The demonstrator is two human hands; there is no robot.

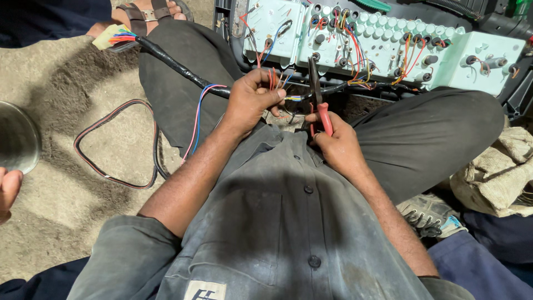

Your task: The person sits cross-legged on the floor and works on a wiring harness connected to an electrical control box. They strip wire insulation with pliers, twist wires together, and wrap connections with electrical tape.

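Observation:
My left hand (250, 100) grips a black taped wire harness (177, 69) and pinches a few loose coloured wires (292, 98) at its fingertips. My right hand (336, 141) holds red-handled pliers (317, 94), jaws pointing up toward the wires. A pale green panel back (388, 47) with many round sockets and coloured wiring lies across my knees. The harness runs up left to a cream connector (108, 38) with coloured wires.
I sit cross-legged on sandy ground in dark trousers. A red and black cable loop (111, 144) lies on the sand at left. Another person's sandalled foot (147, 11) is at top, a hand (8, 189) at far left, cloth sacking (497, 172) at right.

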